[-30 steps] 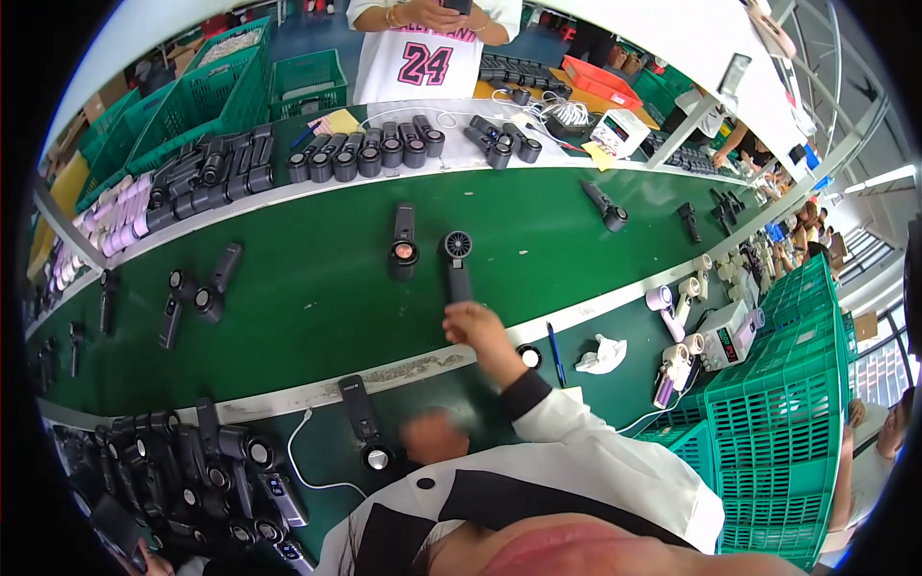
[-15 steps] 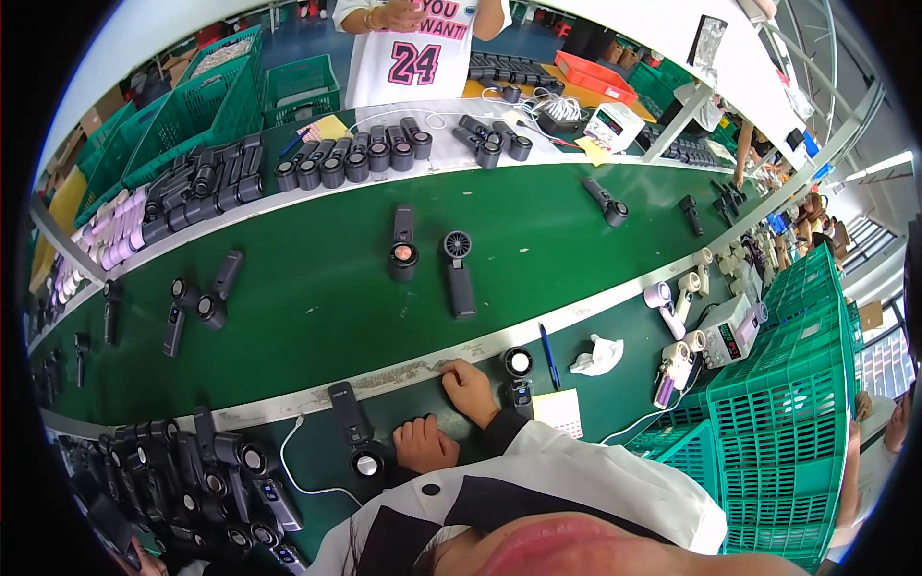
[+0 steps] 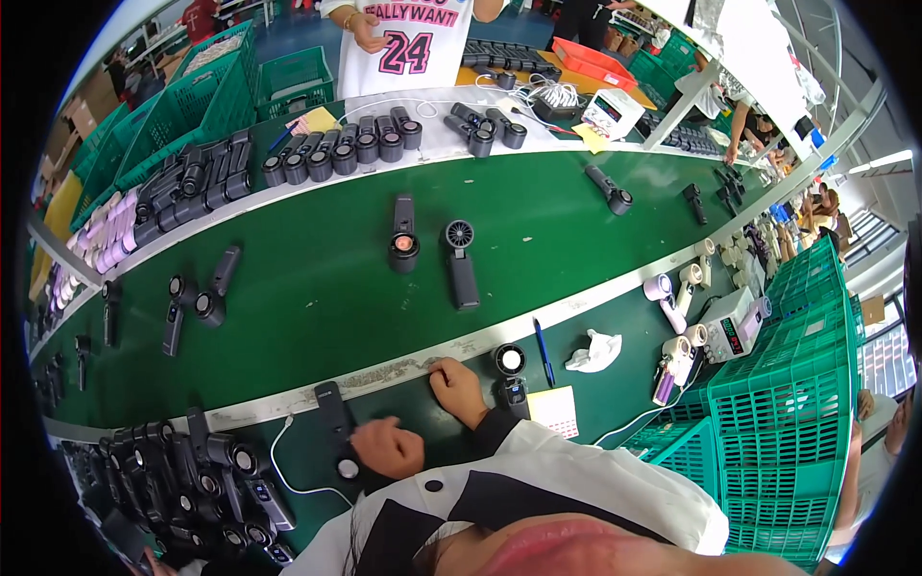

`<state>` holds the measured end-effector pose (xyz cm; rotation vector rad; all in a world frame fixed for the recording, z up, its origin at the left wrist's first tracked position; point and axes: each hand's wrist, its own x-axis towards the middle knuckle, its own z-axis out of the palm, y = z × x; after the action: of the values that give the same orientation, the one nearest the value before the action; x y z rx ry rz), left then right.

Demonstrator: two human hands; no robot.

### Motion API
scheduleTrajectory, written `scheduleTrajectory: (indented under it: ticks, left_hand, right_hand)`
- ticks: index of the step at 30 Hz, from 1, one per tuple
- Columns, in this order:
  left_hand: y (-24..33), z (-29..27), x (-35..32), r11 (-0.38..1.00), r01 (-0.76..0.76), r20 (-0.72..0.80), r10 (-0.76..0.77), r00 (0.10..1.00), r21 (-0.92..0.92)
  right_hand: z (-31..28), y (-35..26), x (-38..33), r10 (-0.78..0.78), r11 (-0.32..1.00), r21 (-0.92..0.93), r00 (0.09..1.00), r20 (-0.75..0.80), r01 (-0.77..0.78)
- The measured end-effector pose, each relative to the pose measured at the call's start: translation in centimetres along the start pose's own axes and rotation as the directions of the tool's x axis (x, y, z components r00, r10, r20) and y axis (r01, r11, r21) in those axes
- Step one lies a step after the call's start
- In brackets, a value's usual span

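Just in front of me, a dark grey handheld fan lies on the green worktop with its round head towards me. My left hand reaches over from its right side, close to the head. Motion smears those fingers, so whether they touch or grip the fan cannot be made out. My right hand rests by the pale table edge, fingers curled in and nothing in them. Beside its wrist stands another dark fan with a bright round face, near a blue pen and a yellow-and-white notepad.
Several dark fans are heaped at my left by a white cable. More fans lie along the green belt. At right are crumpled tissue, pale and purple fans, a power supply and green crates. A person stands opposite.
My left hand has moved left from beside my right hand to the nearby fan. My right hand stays by the edge. The view has shifted slightly.
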<state>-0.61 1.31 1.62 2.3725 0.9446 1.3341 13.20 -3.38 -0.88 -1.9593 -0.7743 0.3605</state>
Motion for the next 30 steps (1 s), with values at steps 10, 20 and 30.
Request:
scheduleTrajectory:
  ticks: [10, 20, 30]
  left_hand:
    - [-2.8, -3.9, 3.3, 0.851, 0.042, 0.075, -0.094, 0.993, 0.524]
    - [-4.4, -4.8, 3.6, 0.746, 0.169, 0.548, -0.604, 0.579, 0.644]
    - [-3.1, -4.0, 5.0, 0.892, 0.436, 0.382, -0.447, 0.809, 0.121]
  right_hand:
    - [0.0, 0.1, 0.1, 0.007, 1.000, -0.016, 1.000, 0.027, -0.006]
    - [0.1, -0.3, 0.0, -0.001, 0.999, -0.050, 0.999, 0.033, 0.003]
    - [0.1, -0.5, 0.0, -0.040, 0.998, -0.051, 0.999, 0.005, 0.040]
